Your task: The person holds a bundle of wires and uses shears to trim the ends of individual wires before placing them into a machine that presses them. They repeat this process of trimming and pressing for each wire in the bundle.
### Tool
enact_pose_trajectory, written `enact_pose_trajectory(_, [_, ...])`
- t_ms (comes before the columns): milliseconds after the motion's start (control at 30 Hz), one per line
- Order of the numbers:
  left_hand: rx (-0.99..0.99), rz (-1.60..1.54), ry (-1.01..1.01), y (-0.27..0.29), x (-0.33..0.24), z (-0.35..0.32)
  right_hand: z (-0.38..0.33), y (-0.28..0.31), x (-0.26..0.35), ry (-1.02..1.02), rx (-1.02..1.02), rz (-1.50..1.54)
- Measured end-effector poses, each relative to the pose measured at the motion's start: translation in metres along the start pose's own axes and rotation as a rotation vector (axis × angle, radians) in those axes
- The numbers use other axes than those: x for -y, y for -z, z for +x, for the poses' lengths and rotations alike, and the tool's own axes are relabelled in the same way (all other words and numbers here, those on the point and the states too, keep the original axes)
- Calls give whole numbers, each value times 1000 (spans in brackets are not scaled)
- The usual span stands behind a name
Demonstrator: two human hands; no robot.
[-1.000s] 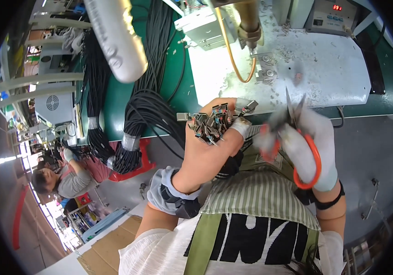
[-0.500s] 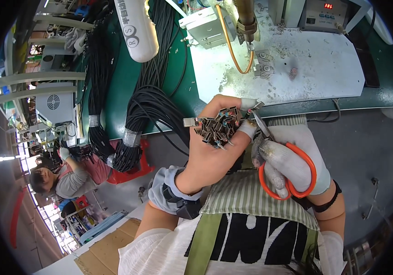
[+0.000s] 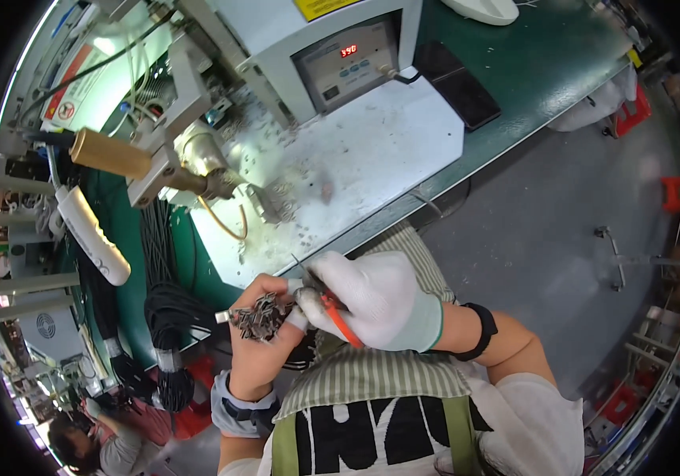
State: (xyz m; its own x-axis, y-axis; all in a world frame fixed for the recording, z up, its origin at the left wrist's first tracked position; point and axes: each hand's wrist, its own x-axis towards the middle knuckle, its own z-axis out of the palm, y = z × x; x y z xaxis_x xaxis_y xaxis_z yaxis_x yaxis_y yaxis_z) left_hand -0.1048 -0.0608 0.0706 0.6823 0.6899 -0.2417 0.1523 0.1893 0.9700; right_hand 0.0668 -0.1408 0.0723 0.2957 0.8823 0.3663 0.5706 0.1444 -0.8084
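Observation:
My left hand (image 3: 257,349) is closed around a bunch of thin cable ends with metal tips (image 3: 259,316), held just below the bench edge. My right hand (image 3: 372,301), in a white glove, grips orange-handled scissors (image 3: 338,316) whose blades point left into the bunch. The two hands touch over my striped apron. A black band sits on my right wrist (image 3: 479,329).
A green workbench (image 3: 530,95) carries a white mat (image 3: 356,159), a grey control box with a red display (image 3: 348,63), and a press with a wooden handle (image 3: 110,155). Black cable bundles (image 3: 165,317) hang at the left. Another person (image 3: 86,440) sits at lower left.
The view has swung to the left and tilted. My right hand with the scissors has moved left, from beside the bunch to right against it.

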Motion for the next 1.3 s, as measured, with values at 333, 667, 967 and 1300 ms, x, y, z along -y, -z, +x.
enact_pose_trajectory(333, [-87, -222, -151, 14, -7, 15, -23, 45, -25, -359, 2, -255])
enact_pose_trajectory(667, [210, -89, 18, -5, -13, 17, 14, 28, 14, -180, 345, 145])
enact_pose_trajectory(967, [-27, 705, -210, -7, -36, -13, 18, -22, -11, -145, 383, 743])
enact_pose_trajectory(1300, [78, 649, -390, 31, -33, 13, 41, -36, -16, 35, -131, 292])
